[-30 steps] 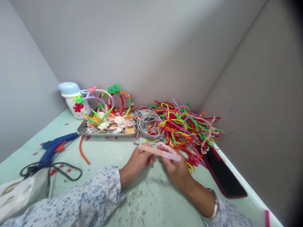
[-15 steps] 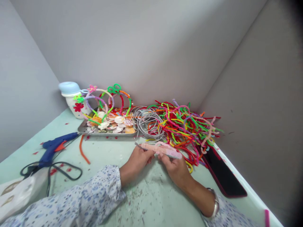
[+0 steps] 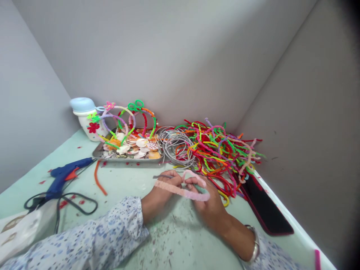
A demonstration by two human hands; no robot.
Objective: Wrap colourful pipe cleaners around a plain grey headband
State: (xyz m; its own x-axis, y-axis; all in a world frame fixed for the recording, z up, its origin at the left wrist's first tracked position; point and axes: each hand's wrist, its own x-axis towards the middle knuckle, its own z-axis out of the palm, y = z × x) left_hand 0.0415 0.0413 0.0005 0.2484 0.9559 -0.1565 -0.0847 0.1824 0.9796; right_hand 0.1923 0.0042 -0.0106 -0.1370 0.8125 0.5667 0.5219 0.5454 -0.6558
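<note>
Between my two hands, above the table, is a headband (image 3: pixel 170 188) wrapped in fuzzy pipe cleaner, peach on the left and lilac towards the right bend. A thin grey bare end sticks out past my left hand (image 3: pixel 165 195), whose fingers are closed in a pinch on the band. My right hand (image 3: pixel 209 204) is closed around its right side, with thumb and fingers near my left fingertips. A pale pink pipe cleaner (image 3: pixel 194 173) arches up between the hands. A bit of teal shows inside the right bend. My fingers partly hide the grip.
Behind lie a metal tray (image 3: pixel 132 160) of shells with finished headbands (image 3: pixel 114 116), a coil of grey wire hoops (image 3: pixel 178 146) and a heap of coloured pipe cleaners (image 3: pixel 222 150). A blue glue gun (image 3: pixel 60 176) with its cord is left; a black flat object (image 3: pixel 267 208) right; a white cup (image 3: pixel 87 122) far left.
The headband has turned, its peach and lilac part swinging down towards me. The pink pipe cleaner now stands up in a loop, and my right fingers have curled in.
</note>
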